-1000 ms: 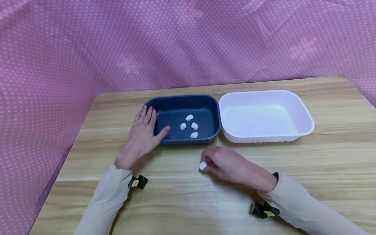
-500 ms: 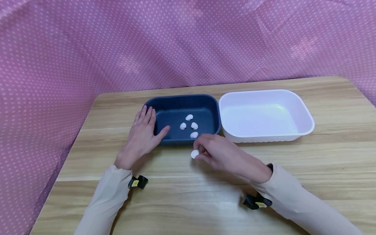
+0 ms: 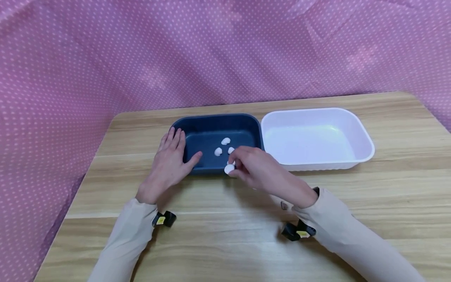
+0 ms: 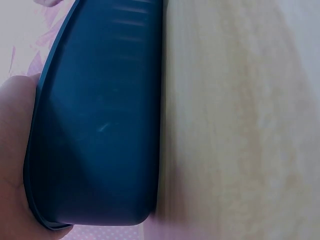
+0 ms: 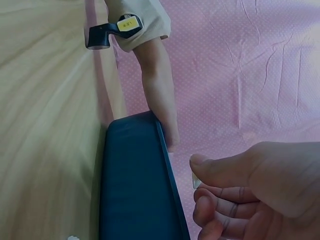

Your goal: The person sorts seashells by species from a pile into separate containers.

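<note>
1 wht shell (image 3: 229,169) in R grip (image 3: 258,168).

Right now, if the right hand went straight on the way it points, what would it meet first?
Probably the loose shells in the dark tray: the right hand, pinching another shell, points that way. Depth is unclear, so the near rim could come first.

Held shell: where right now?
Head view: the right hand pinches the shell, seen against the near rim of the dark blue tray, right of its middle.
</note>
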The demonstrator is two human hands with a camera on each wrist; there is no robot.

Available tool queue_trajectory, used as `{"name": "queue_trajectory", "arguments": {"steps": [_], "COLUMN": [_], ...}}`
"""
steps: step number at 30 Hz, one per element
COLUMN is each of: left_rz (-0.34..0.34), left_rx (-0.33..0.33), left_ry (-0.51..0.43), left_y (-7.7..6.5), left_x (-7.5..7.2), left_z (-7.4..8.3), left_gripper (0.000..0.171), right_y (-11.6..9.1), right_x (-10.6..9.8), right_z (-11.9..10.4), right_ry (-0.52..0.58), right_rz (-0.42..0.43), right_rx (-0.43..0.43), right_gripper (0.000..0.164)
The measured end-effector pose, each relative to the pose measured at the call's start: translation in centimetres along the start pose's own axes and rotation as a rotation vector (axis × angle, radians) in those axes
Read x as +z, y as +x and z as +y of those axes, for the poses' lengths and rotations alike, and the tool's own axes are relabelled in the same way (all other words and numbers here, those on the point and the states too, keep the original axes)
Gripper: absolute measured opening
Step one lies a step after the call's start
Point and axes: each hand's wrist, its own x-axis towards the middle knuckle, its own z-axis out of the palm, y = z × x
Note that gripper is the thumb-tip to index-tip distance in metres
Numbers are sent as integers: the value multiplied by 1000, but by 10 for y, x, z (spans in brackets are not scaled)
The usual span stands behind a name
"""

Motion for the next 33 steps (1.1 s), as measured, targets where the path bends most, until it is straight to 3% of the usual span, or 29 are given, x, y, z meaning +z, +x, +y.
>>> {"name": "queue_trajectory", "arguments": {"steps": [28, 33], "left_rz": [-15, -15], "left_rx": [6, 8], "left_ry": [4, 7], "left_y": [-1, -1], "left_x": [-1, -2], "left_z": [-1, 0], "left_gripper": [91, 90], "right_y": [36, 45], "right_x": [13, 16], "right_z": [9, 14], "right_ry": [103, 108], "right_rz": [-4, 1], "right_rx": [180, 258], "right_gripper": [22, 23]}}
